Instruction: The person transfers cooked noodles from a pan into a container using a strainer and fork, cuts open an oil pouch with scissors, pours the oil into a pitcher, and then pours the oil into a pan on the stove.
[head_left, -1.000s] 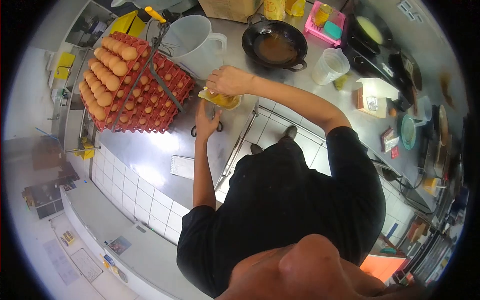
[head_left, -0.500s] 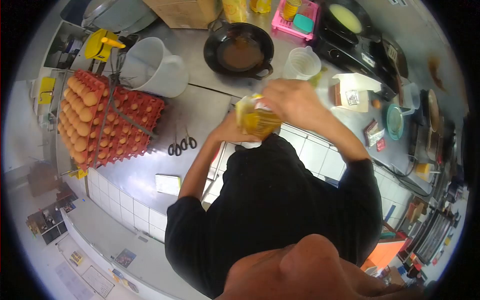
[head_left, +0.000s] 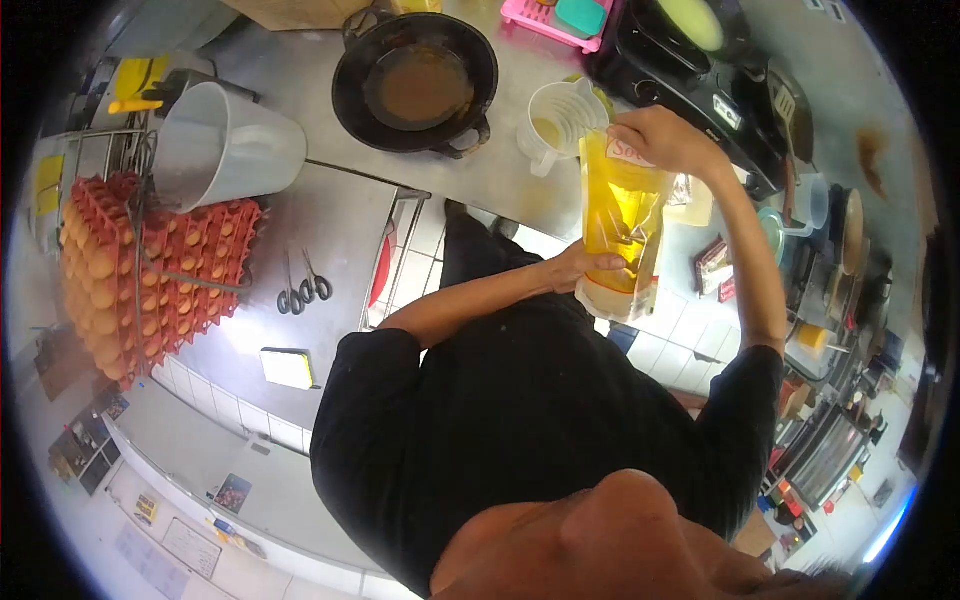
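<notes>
A yellow, clear-windowed pouch of cooking oil (head_left: 622, 210) hangs in front of me between both hands, its top end toward the measuring jug. My left hand (head_left: 590, 268) is closed around the lower part, thumb across its front. At the top corner, my right hand (head_left: 665, 140) grips the pouch edge. Just beyond the pouch top stands a translucent measuring jug (head_left: 572, 112), with a yellowish tint low inside it. Whether oil is flowing from the pouch I cannot tell. A black wok (head_left: 350, 95) sits on the steel counter left of the jug.
Stacked red egg trays (head_left: 215, 265) and a large plastic pitcher (head_left: 235, 150) stand at left. Two pairs of scissors (head_left: 303, 290) and a notepad (head_left: 287, 368) lie on the steel table. A black stove (head_left: 680, 100) and a pink basket (head_left: 553, 25) are at the back right.
Both hands and the oil pouch have moved to the right, and the pouch's printed front now shows more fully. The whole view has turned, shifting the wok and egg trays leftward.
</notes>
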